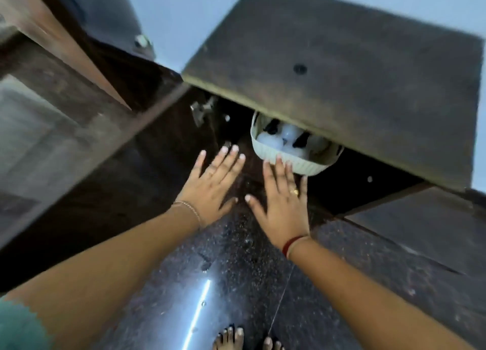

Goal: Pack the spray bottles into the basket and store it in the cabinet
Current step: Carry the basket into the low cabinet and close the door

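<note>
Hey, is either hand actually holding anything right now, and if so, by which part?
Nothing is gripped. Both hands are flat and open: the right hand has its fingertips at the near rim of the basket; the left hand is empty.

Dim, motion-blurred, glare streak on floor

Beyond the right hand, the far half of the white basket is hidden under the overhanging tabletop, so the spray bottles inside show only as blurred pale and dark shapes that cannot be counted. Left of the left hand, the open cabinet door is smeared by motion blur and cut by the picture's edge. Below both hands, bare toes are cropped at the bottom edge.
</note>
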Motion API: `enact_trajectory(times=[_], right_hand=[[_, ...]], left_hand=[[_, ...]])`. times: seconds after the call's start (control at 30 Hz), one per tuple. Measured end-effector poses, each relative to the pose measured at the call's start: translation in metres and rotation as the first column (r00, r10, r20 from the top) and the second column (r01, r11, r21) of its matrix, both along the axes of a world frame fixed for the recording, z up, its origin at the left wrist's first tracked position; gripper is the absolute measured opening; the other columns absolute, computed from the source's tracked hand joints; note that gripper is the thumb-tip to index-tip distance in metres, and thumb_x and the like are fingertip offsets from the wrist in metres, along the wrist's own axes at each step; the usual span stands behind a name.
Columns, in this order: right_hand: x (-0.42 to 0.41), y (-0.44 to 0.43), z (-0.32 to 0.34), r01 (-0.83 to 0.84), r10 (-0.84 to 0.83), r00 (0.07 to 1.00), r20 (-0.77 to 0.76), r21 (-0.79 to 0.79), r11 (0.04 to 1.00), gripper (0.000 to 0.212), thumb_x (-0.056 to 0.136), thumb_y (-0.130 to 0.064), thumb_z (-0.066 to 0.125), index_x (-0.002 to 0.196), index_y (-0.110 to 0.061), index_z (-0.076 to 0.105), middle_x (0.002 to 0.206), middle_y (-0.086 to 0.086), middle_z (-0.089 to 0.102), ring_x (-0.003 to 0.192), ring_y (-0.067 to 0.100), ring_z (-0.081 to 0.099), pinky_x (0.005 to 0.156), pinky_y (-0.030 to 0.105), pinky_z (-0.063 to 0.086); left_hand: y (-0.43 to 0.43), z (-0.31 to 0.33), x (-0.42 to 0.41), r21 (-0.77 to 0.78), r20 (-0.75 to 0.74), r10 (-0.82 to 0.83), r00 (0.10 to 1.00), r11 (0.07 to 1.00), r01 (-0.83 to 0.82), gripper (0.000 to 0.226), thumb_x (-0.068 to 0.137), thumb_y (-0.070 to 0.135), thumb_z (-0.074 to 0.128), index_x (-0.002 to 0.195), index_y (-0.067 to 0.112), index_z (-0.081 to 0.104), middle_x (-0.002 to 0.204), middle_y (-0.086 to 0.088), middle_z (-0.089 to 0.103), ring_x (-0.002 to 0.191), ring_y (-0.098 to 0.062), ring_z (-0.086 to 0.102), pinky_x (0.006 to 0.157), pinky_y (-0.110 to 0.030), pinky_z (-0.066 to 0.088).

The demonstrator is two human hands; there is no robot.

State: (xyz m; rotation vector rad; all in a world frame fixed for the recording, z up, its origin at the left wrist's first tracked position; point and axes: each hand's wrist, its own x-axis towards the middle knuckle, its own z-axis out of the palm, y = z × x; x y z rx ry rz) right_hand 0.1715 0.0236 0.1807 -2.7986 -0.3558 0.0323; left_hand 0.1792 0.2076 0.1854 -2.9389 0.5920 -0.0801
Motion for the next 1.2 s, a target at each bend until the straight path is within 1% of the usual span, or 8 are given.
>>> enact_trajectory(times=[0.2, 0.33, 0.53, 0.67, 0.77, 0.83, 0.93, 1.2], right_hand=[[0.006, 0.068, 0.093, -0.288, 0.293, 0.948, 0.128, -0.055, 0.956, 0.069, 0.090, -0.049, 0.040, 0.148, -0.020, 0.016, 0.156, 0.008, 0.020, 0.143, 0.026, 0.019, 0.113, 0.054, 0.019], [0.014, 0.132, 0.124, -0.473, 0.481, 0.860, 0.170, -0.085, 0.877, 0.072, 0.090, -0.047, 0.043, 0.149, -0.020, 0.012, 0.158, 0.007, 0.014, 0.144, 0.026, 0.014, 0.113, 0.053, 0.011], [0.005, 0.206, 0.107, -0.596, 0.627, 0.771, 0.113, -0.219, 0.772, 0.077, 0.092, -0.054, 0.034, 0.149, -0.019, -0.004, 0.159, 0.004, -0.005, 0.146, 0.024, -0.005, 0.113, 0.050, -0.009], [-0.006, 0.222, 0.084, -0.636, 0.654, 0.756, 0.017, -0.217, 0.740, 0.077, 0.091, -0.056, 0.035, 0.149, -0.020, 0.000, 0.159, 0.004, 0.000, 0.146, 0.024, -0.004, 0.114, 0.050, -0.005], [-0.007, 0.221, 0.081, -0.636, 0.644, 0.765, -0.002, -0.156, 0.756, 0.074, 0.089, -0.056, 0.039, 0.148, -0.020, 0.013, 0.157, 0.005, 0.014, 0.146, 0.025, 0.002, 0.115, 0.049, 0.000], [-0.007, 0.219, 0.085, -0.636, 0.639, 0.769, -0.014, -0.116, 0.763, 0.070, 0.089, -0.057, 0.038, 0.145, -0.019, 0.023, 0.154, 0.006, 0.024, 0.145, 0.026, 0.006, 0.115, 0.050, 0.003], [-0.013, 0.208, 0.092, -0.626, 0.625, 0.780, -0.036, -0.057, 0.778, 0.063, 0.089, -0.058, 0.035, 0.137, -0.018, 0.038, 0.148, 0.007, 0.035, 0.144, 0.026, 0.013, 0.115, 0.050, 0.007], [-0.037, 0.156, 0.105, -0.559, 0.555, 0.823, -0.119, -0.007, 0.829, 0.045, 0.092, -0.050, 0.033, 0.112, -0.014, 0.051, 0.134, 0.009, 0.049, 0.143, 0.023, 0.018, 0.115, 0.045, 0.014]], left_hand=[[0.093, 0.114, 0.007, 0.230, 0.129, -0.063, 0.990, 0.973, 0.032, 0.079, 0.083, 0.051, 0.033, 0.147, 0.019, 0.000, 0.155, -0.006, -0.017, 0.143, -0.021, -0.014, 0.109, -0.062, 0.005], [0.154, 0.149, -0.018, 0.228, 0.098, 0.090, 0.991, 0.967, -0.110, 0.079, 0.082, 0.057, 0.029, 0.147, 0.018, 0.007, 0.155, -0.009, 0.005, 0.144, -0.021, -0.008, 0.111, -0.058, 0.003], [0.201, 0.110, -0.087, 0.102, -0.055, 0.373, 0.926, 0.925, -0.367, 0.089, 0.079, 0.075, 0.007, 0.147, 0.018, 0.000, 0.156, -0.008, 0.003, 0.143, -0.023, 0.000, 0.112, -0.055, 0.006], [0.205, 0.078, -0.120, -0.096, -0.195, 0.499, 0.844, 0.847, -0.523, 0.101, 0.069, 0.084, 0.023, 0.142, 0.030, -0.020, 0.154, -0.003, -0.015, 0.143, -0.024, -0.005, 0.112, -0.051, 0.015], [0.202, 0.080, -0.120, -0.199, -0.344, 0.503, 0.793, 0.787, -0.585, 0.099, 0.074, 0.072, 0.046, 0.142, 0.037, -0.018, 0.150, -0.020, 0.026, 0.127, -0.038, 0.042, 0.098, -0.044, 0.041], [0.201, 0.084, -0.117, -0.182, -0.381, 0.489, 0.785, 0.792, -0.582, 0.083, 0.084, 0.059, 0.045, 0.144, 0.037, -0.008, 0.118, -0.023, 0.061, 0.099, -0.038, 0.062, 0.083, -0.039, 0.049], [0.190, 0.090, -0.123, -0.176, -0.424, 0.468, 0.776, 0.798, -0.577, 0.065, 0.094, 0.043, 0.034, 0.145, 0.033, -0.004, 0.103, -0.025, 0.067, 0.090, -0.038, 0.064, 0.080, -0.039, 0.049], [0.096, 0.104, -0.166, -0.285, -0.625, 0.272, 0.731, 0.793, -0.539, 0.075, 0.091, 0.039, 0.036, 0.144, 0.023, -0.014, 0.102, -0.017, 0.068, 0.086, -0.028, 0.064, 0.077, -0.029, 0.045]])
